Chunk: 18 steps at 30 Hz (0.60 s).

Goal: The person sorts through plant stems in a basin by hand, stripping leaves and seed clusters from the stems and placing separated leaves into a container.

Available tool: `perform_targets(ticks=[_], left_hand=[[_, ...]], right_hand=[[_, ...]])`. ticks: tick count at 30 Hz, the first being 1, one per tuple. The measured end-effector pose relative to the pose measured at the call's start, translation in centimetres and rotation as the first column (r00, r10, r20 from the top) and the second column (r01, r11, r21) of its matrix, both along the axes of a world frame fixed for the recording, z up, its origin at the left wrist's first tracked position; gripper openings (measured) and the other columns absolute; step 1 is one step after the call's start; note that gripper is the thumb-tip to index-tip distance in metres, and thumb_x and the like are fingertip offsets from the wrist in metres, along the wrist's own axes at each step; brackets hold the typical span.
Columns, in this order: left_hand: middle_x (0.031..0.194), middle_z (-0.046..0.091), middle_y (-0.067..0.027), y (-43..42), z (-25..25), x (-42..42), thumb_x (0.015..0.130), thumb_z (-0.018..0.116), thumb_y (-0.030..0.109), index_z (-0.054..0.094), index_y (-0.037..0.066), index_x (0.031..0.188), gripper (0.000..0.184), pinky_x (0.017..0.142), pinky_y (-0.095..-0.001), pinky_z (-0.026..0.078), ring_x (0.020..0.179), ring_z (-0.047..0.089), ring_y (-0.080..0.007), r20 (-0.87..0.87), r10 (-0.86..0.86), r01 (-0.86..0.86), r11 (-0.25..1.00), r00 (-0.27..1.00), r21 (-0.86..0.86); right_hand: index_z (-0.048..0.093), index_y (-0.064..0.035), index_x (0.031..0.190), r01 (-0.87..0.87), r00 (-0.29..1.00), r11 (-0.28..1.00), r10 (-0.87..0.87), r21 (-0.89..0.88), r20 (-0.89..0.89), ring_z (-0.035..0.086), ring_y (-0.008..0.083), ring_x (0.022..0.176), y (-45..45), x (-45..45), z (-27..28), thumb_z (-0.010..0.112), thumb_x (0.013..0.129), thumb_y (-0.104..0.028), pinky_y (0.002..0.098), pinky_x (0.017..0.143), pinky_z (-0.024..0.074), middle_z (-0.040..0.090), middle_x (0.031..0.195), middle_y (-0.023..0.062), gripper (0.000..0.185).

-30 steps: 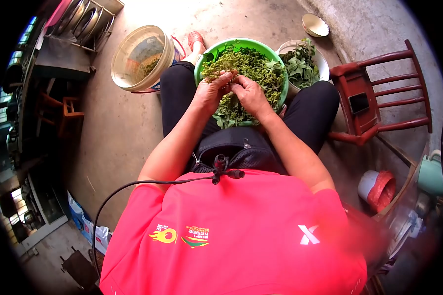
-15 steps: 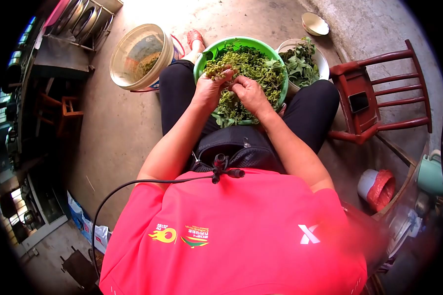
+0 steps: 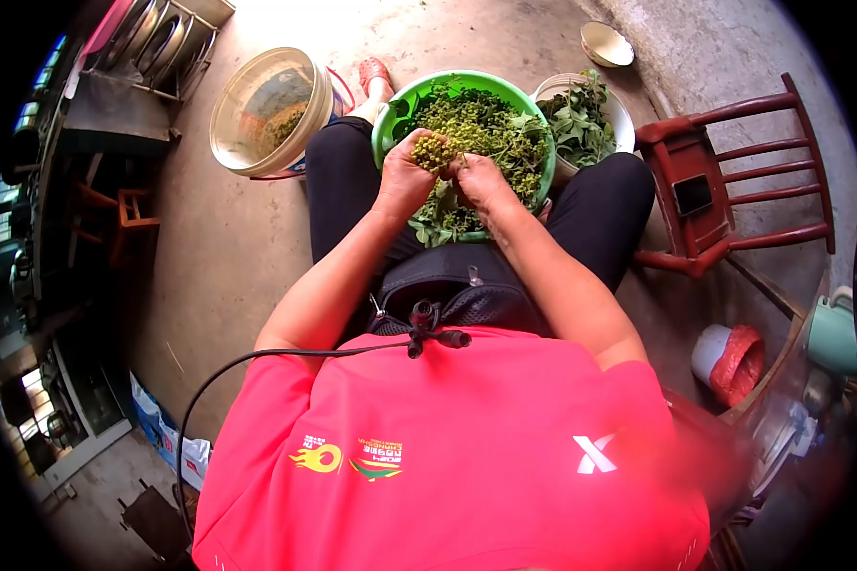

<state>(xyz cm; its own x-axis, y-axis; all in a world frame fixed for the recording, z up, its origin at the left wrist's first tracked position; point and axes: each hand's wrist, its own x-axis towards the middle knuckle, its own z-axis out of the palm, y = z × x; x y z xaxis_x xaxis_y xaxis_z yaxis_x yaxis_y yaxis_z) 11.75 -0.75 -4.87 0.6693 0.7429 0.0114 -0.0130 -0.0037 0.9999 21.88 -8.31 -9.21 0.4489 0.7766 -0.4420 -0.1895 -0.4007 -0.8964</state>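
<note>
My left hand (image 3: pixel 406 179) is closed around a bunch of small yellow-green berries (image 3: pixel 434 153), held above the near-left part of a green basin (image 3: pixel 521 88). Close beside it, my right hand (image 3: pixel 483 181) has its fingers pinched together at the stem end of the same bunch; the exact grip is partly hidden. Below both hands, the basin between my knees is heaped with berry sprigs (image 3: pixel 505 143) and some green leaves.
To the left stands a large whitish bucket (image 3: pixel 229 124) with some plant bits at its bottom. A white bucket of leafy stems (image 3: pixel 581 119) sits right of the basin, near a red wooden chair (image 3: pixel 705 205). A bowl (image 3: pixel 607 46) lies on the floor beyond.
The berry bunch in my left hand has turned, its berries now facing up and nearer the right hand. My right hand has rolled slightly, its knuckles turned more upward. The surroundings stay the same.
</note>
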Motion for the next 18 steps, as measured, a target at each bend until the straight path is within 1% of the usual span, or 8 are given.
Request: perform_targets(ticks=[2, 3, 5, 6, 8, 10, 12, 18], left_hand=[[0.080, 0.063, 0.0009, 0.1, 0.4, -0.1, 0.074, 0.071, -0.001, 0.059, 0.005, 0.091, 0.022, 0.063, -0.0210, 0.047, 0.071, 0.056, -0.0051, -0.050, -0.012, 0.016, 0.997, 0.999, 0.082], [0.080, 0.063, 0.0009, 0.5, 0.2, -0.2, 0.074, 0.071, -0.001, 0.059, 0.005, 0.091, 0.022, 0.063, -0.0210, 0.047, 0.071, 0.056, -0.0051, -0.048, -0.010, 0.014, 0.996, 0.999, 0.083], [0.085, 0.064, 0.0005, 1.1, -0.3, -0.5, 0.077, 0.070, 0.001, 0.060, 0.004, 0.095, 0.021, 0.067, -0.0218, 0.049, 0.075, 0.058, -0.0048, -0.115, -0.033, 0.064, 0.961, 0.993, 0.270], [0.085, 0.064, -0.0001, 1.1, 0.5, -0.4, 0.078, 0.069, 0.003, 0.060, 0.004, 0.095, 0.019, 0.067, -0.0225, 0.048, 0.076, 0.058, -0.0058, -0.083, -0.002, 0.008, 0.997, 0.997, 0.073], [0.085, 0.063, -0.0011, 1.7, -0.2, -0.2, 0.078, 0.069, 0.003, 0.060, 0.004, 0.095, 0.019, 0.065, -0.0234, 0.048, 0.073, 0.057, -0.0081, 0.045, 0.076, -0.067, 0.982, 0.996, -0.179], [0.086, 0.061, -0.0028, 2.1, 0.6, 0.0, 0.079, 0.065, 0.001, 0.058, 0.004, 0.095, 0.017, 0.064, -0.0265, 0.047, 0.074, 0.058, -0.0137, 0.070, 0.148, -0.102, 0.889, 0.987, -0.447], [0.085, 0.060, -0.0043, 3.3, -0.2, -0.3, 0.082, 0.061, -0.001, 0.057, 0.004, 0.096, 0.016, 0.066, -0.0287, 0.049, 0.077, 0.060, -0.0167, 0.142, 0.071, 0.031, 0.789, 0.987, -0.613], [0.088, 0.061, -0.0074, 3.6, 0.1, -0.6, 0.082, 0.060, -0.001, 0.054, 0.003, 0.099, 0.019, 0.071, -0.0336, 0.052, 0.081, 0.061, -0.0202, 0.118, -0.020, 0.103, 0.649, 0.993, -0.753]], right_hand=[[0.063, -0.0064, 0.081, 0.076, 0.971, 0.996, -0.061, 0.054, -0.230, 0.040, 0.0090, 0.047, -0.1, -0.4, 2.4, 0.052, 0.086, -0.015, 0.0250, 0.043, 0.0309, 0.049, 0.059, -0.0026, 0.014], [0.063, -0.0064, 0.081, 0.074, 0.972, 0.996, -0.060, 0.055, -0.228, 0.040, 0.0090, 0.047, -0.1, -0.1, 2.1, 0.052, 0.086, -0.015, 0.0250, 0.043, 0.0309, 0.049, 0.059, -0.0026, 0.014], [0.065, -0.0053, 0.089, -0.015, 0.850, 1.000, 0.015, 0.004, -0.526, 0.050, 0.0103, 0.056, -0.2, 1.0, 1.2, 0.055, 0.087, -0.014, 0.0254, 0.050, 0.0386, 0.057, 0.066, 0.0017, 0.014], [0.065, -0.0053, 0.089, -0.016, 0.851, 1.000, 0.016, 0.004, -0.525, 0.050, 0.0103, 0.056, -0.2, 0.9, 1.5, 0.055, 0.087, -0.014, 0.0254, 0.050, 0.0386, 0.057, 0.066, 0.0017, 0.014], [0.064, -0.0068, 0.090, -0.034, 0.926, 0.996, 0.061, 0.078, -0.372, 0.050, 0.0075, 0.057, -0.2, 0.4, 2.0, 0.055, 0.087, -0.014, 0.0224, 0.051, 0.0384, 0.059, 0.071, 0.0016, 0.012], [0.062, -0.0043, 0.089, 0.069, 0.907, 0.988, -0.002, 0.142, -0.422, 0.051, 0.0080, 0.061, -0.2, -0.3, 3.0, 0.056, 0.088, -0.014, 0.0228, 0.055, 0.0410, 0.060, 0.075, 0.0012, 0.012], [0.060, -0.0012, 0.089, -0.039, 0.998, 0.913, 0.053, 0.407, -0.023, 0.051, 0.0085, 0.066, 0.0, -0.4, 2.2, 0.055, 0.088, -0.013, 0.0231, 0.061, 0.0430, 0.060, 0.077, 0.0008, 0.013], [0.059, -0.0057, 0.089, -0.251, 0.938, 0.881, 0.118, 0.401, 0.327, 0.057, 0.0137, 0.069, -1.5, 1.0, 4.2, 0.058, 0.086, -0.012, 0.0274, 0.066, 0.0465, 0.061, 0.074, 0.0065, 0.007]])
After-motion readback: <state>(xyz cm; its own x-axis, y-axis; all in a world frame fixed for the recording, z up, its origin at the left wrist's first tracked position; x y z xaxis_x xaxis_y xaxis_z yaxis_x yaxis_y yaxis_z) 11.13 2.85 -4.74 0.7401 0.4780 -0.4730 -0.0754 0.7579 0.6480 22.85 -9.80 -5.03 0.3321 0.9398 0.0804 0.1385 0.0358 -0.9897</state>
